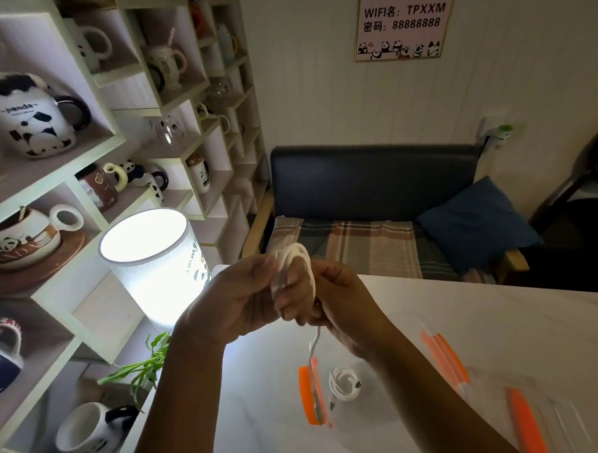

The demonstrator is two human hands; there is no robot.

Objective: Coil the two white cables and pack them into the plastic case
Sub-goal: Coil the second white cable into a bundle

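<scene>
Both hands are raised above the white table (pixel 492 317), holding one white cable (pixel 294 257) wound in loops. My left hand (pixel 243 295) grips the loops from the left. My right hand (pixel 342 303) holds the same bundle from the right, and the cable's loose end (pixel 314 343) hangs down below the hands. A second white cable (pixel 344 384) lies coiled on the table inside a clear plastic case with an orange edge (pixel 309 396), directly under my hands.
More clear cases with orange strips (pixel 446 357) (pixel 530 431) lie on the table to the right. A lit white lamp (pixel 155 264) stands at the table's left edge beside a green plant (pixel 144 367). Shelves of panda mugs (pixel 31 118) fill the left; a bench with a blue cushion (pixel 476 223) is beyond.
</scene>
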